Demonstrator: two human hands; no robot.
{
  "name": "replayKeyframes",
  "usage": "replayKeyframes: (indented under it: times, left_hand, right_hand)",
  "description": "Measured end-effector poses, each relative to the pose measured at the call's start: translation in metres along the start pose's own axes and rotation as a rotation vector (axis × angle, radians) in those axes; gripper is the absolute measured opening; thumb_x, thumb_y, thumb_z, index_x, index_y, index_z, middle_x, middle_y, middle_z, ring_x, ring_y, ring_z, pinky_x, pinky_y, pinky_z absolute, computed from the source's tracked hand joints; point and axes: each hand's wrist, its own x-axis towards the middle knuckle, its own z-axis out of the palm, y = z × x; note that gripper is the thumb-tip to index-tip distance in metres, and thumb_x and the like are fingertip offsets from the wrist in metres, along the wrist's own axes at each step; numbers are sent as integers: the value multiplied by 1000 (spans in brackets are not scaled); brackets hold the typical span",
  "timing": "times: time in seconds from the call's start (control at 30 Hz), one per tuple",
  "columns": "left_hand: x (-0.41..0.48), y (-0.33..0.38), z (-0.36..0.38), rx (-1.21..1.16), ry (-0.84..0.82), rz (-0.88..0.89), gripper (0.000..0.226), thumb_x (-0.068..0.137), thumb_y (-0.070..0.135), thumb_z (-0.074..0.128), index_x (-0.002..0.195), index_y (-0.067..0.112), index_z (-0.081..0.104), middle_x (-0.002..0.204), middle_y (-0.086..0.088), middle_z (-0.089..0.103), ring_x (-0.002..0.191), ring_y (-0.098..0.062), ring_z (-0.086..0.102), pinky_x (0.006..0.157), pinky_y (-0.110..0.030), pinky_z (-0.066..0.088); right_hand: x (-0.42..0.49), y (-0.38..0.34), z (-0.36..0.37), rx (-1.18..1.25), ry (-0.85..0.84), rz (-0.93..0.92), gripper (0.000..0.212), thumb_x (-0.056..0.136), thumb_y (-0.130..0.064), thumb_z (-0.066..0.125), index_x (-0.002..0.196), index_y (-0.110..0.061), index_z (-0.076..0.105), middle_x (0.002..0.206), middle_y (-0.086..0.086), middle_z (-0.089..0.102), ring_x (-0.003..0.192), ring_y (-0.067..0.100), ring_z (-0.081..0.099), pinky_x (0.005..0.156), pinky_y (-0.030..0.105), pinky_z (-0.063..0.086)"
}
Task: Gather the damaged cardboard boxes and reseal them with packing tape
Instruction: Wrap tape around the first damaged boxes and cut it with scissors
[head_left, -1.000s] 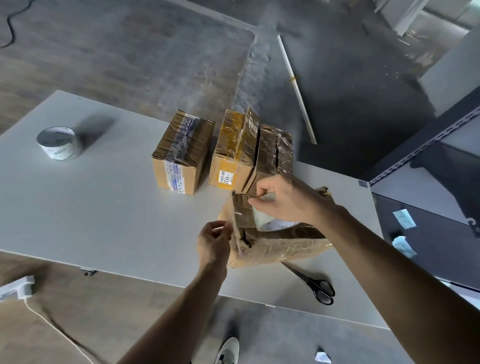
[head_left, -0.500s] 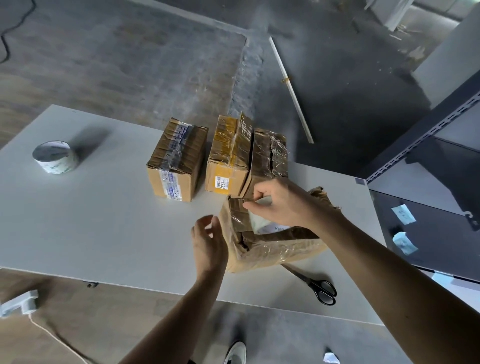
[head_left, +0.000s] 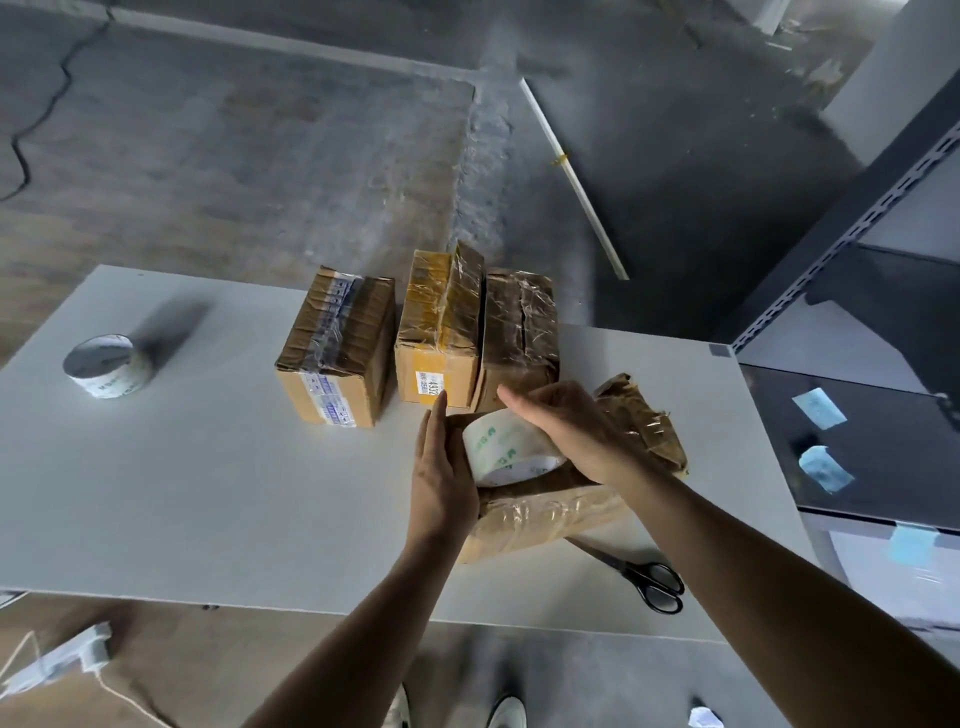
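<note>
A crumpled, tape-wrapped cardboard box (head_left: 545, 512) lies at the near right of the white table (head_left: 208, 467). My left hand (head_left: 441, 478) presses flat against the box's left end, fingers straight. My right hand (head_left: 566, 426) grips a roll of clear packing tape (head_left: 506, 447) on top of that box. Three taped boxes stand behind it: one brown with a blue-printed strip (head_left: 337, 343), one yellow-taped with a label (head_left: 441, 327), one dark brown (head_left: 519, 332).
A second tape roll (head_left: 106, 366) sits at the table's far left. Black scissors (head_left: 644, 577) lie near the front edge, right of the box. A dark metal shelf (head_left: 857, 364) stands at the right. My shoes (head_left: 506, 712) show below the table.
My left hand went from pinching the tape end to pressing flat on the box's left end. My right hand tilted the roll so its side shows. The view moved closer.
</note>
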Motion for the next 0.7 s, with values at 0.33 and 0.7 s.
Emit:
replayKeyframes:
  times: [0.33, 0.7]
  left_hand:
    - [2, 1, -3, 30, 1, -23, 45, 108, 25, 32, 152, 29, 31, 153, 0, 41, 139, -23, 42, 110, -46, 43]
    - [-1, 5, -2, 46, -13, -57, 44, 107, 27, 29, 151, 34, 29, 153, 1, 39, 137, -26, 45, 108, -47, 43]
  right_hand:
    - [8, -4, -44, -181, -45, -47, 49, 89, -42, 70, 60, -5, 57, 56, 10, 54, 50, 15, 51, 51, 19, 38]
    - [-10, 1, -145, -656, 87, -114, 61, 77, -57, 72, 53, -4, 56, 48, 2, 38, 49, 12, 35, 52, 31, 26]
